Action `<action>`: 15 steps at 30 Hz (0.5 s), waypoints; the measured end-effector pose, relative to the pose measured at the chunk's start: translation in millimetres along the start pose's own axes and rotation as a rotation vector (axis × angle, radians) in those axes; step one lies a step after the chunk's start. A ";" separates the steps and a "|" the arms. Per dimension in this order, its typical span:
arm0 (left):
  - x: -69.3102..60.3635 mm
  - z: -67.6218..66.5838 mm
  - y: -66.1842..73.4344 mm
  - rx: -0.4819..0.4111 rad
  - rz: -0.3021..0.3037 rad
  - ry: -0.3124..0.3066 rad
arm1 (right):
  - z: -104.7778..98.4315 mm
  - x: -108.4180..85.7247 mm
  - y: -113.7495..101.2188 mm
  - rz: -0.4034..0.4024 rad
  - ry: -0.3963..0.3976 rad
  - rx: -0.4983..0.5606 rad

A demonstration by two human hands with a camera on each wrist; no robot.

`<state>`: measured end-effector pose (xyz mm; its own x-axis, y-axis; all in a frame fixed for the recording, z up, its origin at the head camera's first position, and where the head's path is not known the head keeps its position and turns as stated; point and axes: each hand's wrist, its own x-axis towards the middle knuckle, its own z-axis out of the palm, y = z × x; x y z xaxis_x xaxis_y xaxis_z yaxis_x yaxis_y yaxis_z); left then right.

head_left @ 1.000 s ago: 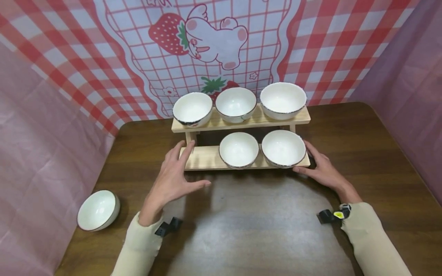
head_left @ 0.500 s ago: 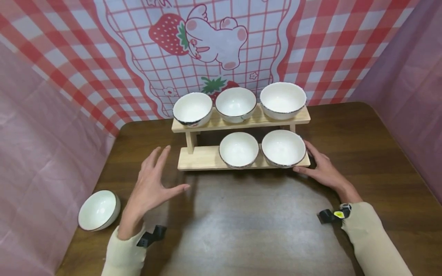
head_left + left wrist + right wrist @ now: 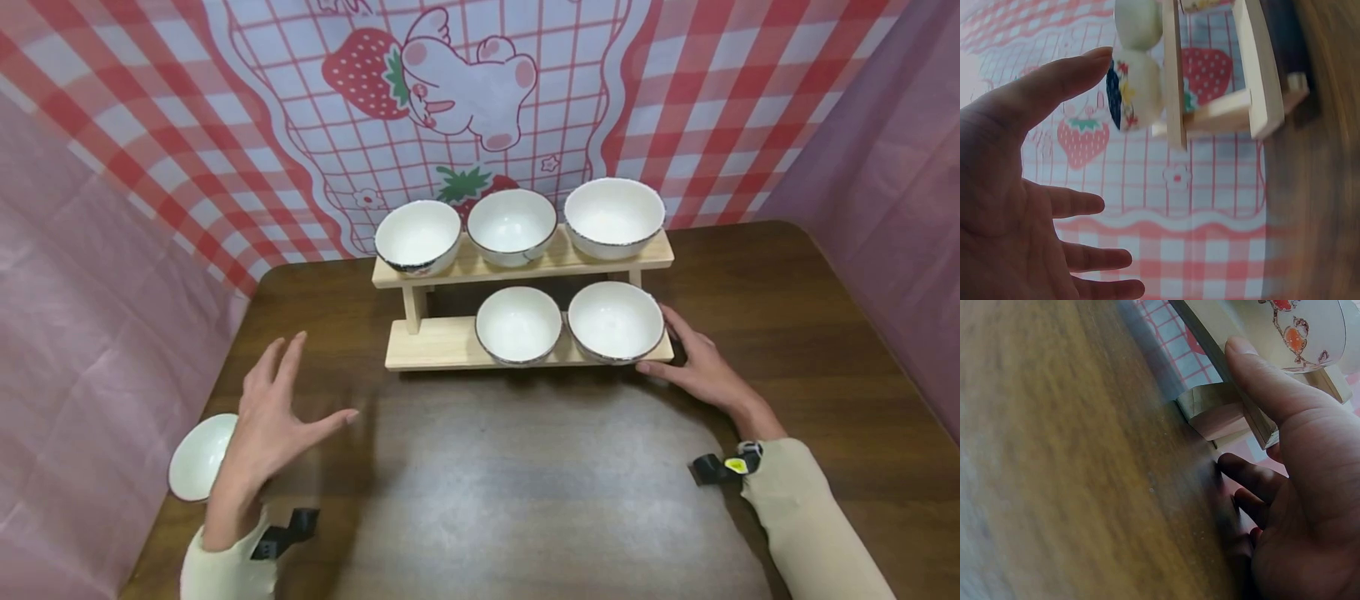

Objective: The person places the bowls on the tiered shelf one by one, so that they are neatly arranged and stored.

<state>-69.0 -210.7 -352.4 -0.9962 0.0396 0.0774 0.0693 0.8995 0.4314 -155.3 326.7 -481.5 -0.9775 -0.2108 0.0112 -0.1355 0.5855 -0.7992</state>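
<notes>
My left hand (image 3: 264, 421) hovers over the left of the table, fingers spread and thumb apart, holding nothing. It partly covers a lone white bowl (image 3: 195, 462) with a dark rim by the table's left edge. At the right end of a two-tier wooden rack (image 3: 435, 343), my right hand (image 3: 699, 372) holds the lower board, its thumb on the front edge and its fingers at the end. Right beside it sits a white bowl (image 3: 615, 323) on the lower board. In the right wrist view, that bowl (image 3: 1310, 331) shows a red bird-like pattern.
Another bowl (image 3: 518, 325) stands mid-way on the lower board, with bare wood to its left. The upper board carries a left bowl (image 3: 418, 237), a middle bowl (image 3: 513, 227) and a right bowl (image 3: 615, 218). A checked cloth (image 3: 697, 100) hangs behind the table (image 3: 517, 475).
My left hand has moved away from the rack's left end, leftward and nearer to me, and now overlaps the lone bowl. The right hand, rack and bowls have stayed put.
</notes>
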 end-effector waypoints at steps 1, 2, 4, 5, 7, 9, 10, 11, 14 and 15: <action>-1.2 -1.6 -3.4 0.001 -0.004 0.010 | -0.4 0.1 0.1 0.000 0.000 0.001; -2.4 -3.2 -6.8 0.003 -0.012 0.016 | -0.8 0.2 0.1 0.001 0.000 0.000; -4.5 -6.6 -13.5 0.007 -0.022 0.034 | -1.3 0.1 0.1 0.004 0.000 -0.002; -5.6 -8.1 -17.0 0.009 -0.030 0.038 | -1.4 -0.1 0.1 0.006 0.001 -0.005; -7.8 -10.9 -24.6 0.000 -0.049 0.043 | -1.5 -0.5 0.3 0.011 0.002 -0.010; -10.0 -13.7 -32.5 -0.010 -0.073 0.047 | -1.2 -0.7 0.5 0.011 0.004 -0.016; -11.1 -15.2 -36.6 -0.015 -0.085 0.049 | -1.0 -0.7 0.4 0.011 0.005 -0.017; -12.4 -16.4 -40.8 -0.021 -0.102 0.049 | -0.7 -0.5 0.5 0.010 0.006 -0.017; -15.8 -20.0 -51.4 -0.030 -0.135 0.056 | -0.4 0.3 0.2 0.007 0.008 -0.022; -16.9 -21.0 -54.3 -0.033 -0.143 0.055 | -0.6 0.4 -0.2 0.010 0.007 -0.021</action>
<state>-54.8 -269.3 -358.3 -0.9917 -0.1128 0.0616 -0.0708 0.8794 0.4708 -155.8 327.0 -480.9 -0.9799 -0.1995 0.0079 -0.1293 0.6039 -0.7865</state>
